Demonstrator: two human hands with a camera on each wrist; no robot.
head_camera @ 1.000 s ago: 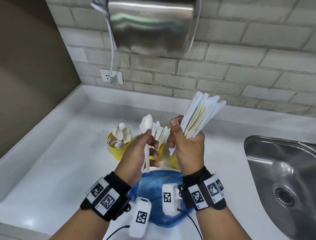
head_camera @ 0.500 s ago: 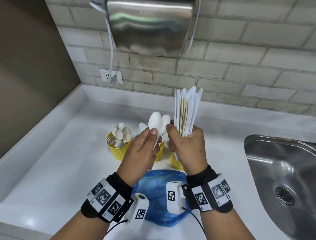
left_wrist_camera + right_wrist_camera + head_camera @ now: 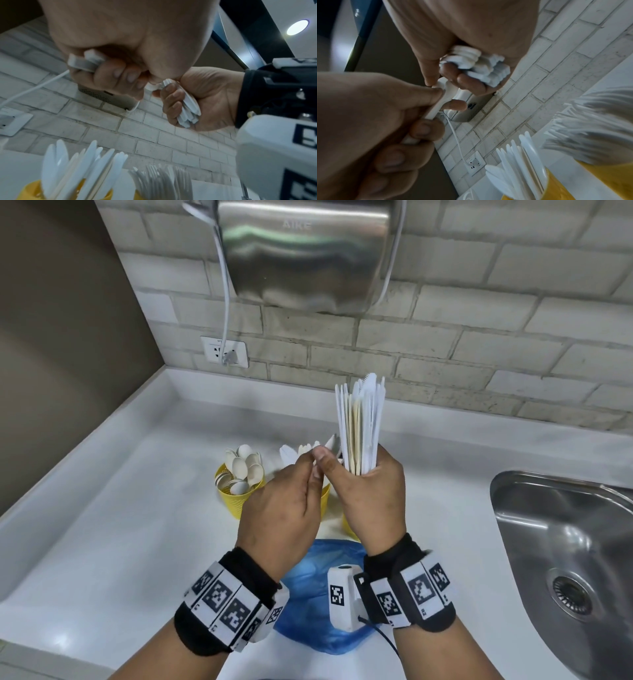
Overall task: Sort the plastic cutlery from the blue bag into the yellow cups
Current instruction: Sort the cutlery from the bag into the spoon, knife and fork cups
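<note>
My right hand (image 3: 363,474) grips an upright bundle of white plastic knives (image 3: 359,422) above the cups; the handle ends (image 3: 479,63) stick out below the fist. My left hand (image 3: 313,465) touches it from the left and holds white spoon handles (image 3: 82,63), one running between its fingers (image 3: 436,105). A yellow cup of spoons (image 3: 239,498) stands at the left. A cup of knives (image 3: 34,189) and a cup of forks (image 3: 607,175) stand mostly hidden behind my hands. The blue bag (image 3: 322,594) lies crumpled below my wrists.
A steel sink (image 3: 565,559) is sunk into the white counter (image 3: 120,525) at the right. A metal hand dryer (image 3: 301,251) hangs on the brick wall, its cable plugged into a socket (image 3: 224,350). A brown wall closes the left side.
My right hand has turned the knife bundle from leaning right to upright. My left hand has closed in against it, and the spoon bowls that stood above it now barely show.
</note>
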